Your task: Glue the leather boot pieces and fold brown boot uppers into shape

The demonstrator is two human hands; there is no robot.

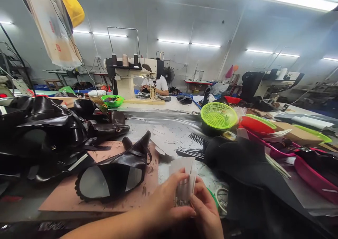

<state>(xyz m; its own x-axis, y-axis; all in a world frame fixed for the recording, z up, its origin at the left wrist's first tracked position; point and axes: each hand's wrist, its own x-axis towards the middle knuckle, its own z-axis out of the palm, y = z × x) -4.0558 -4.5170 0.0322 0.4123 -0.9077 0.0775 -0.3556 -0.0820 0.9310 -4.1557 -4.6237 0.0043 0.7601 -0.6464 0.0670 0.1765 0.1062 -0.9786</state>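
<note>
A: From my remote station, what do I log at centre?

B: Pale packet (pixel 185 189), roughly upright above the near side of the grey table (pixel 163 123); the left hand (pixel 167 191) pinches it from the left; the right hand (pixel 208 209) pinches its right edge, fingers bent; both cover part of it; contents too blurred for me to read.

A: Obstructions close by?

B: Right side crowded; black material (pixel 250 189) spreads just beside the right hand; next to that hand I note a green rim (pixel 213 197), partly hidden, and a pale round item (pixel 221 202); striped strips (pixel 190 153) poke out at the material's left.

A: Left side?

B: A dark boot upper (pixel 120 168) lies on a pink board (pixel 60 200); a heap of dark leather pieces (pixel 52 123) fills the area farther left.

A: Beyond?

B: Yellow-green basket (pixel 218 116) past the black material; red basket (pixel 257 125) to its right; I see a sewing machine (pixel 125 84) opposite, a person in white (pixel 161 86) behind it.
</note>
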